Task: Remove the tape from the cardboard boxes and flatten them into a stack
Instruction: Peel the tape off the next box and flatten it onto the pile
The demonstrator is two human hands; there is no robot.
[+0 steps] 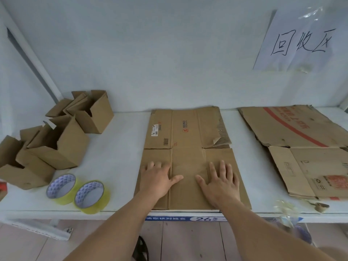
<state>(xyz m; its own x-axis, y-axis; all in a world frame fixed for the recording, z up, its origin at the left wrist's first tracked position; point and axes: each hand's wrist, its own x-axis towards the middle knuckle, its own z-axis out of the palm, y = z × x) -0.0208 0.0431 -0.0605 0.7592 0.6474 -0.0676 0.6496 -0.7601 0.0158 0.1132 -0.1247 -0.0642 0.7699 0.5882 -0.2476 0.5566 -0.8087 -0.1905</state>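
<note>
Left hand (pixel 157 178) and right hand (pixel 220 182) flat, fingers spread, pressing flattened cardboard box (pixel 188 159) at counter (pixel 120 147) centre, open boxes (pixel 62 136) at nine o'clock, flattened stack (pixel 301 147) at three o'clock

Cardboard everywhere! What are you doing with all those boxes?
A person is squashing boxes flat. Both hands, the left hand and the right hand, press open palms down on a flattened box in the middle of the white shelf. To the right lies a pile of flattened cardboard. On the left, three small open boxes stand unflattened, with two rolls of tape in front of them.
</note>
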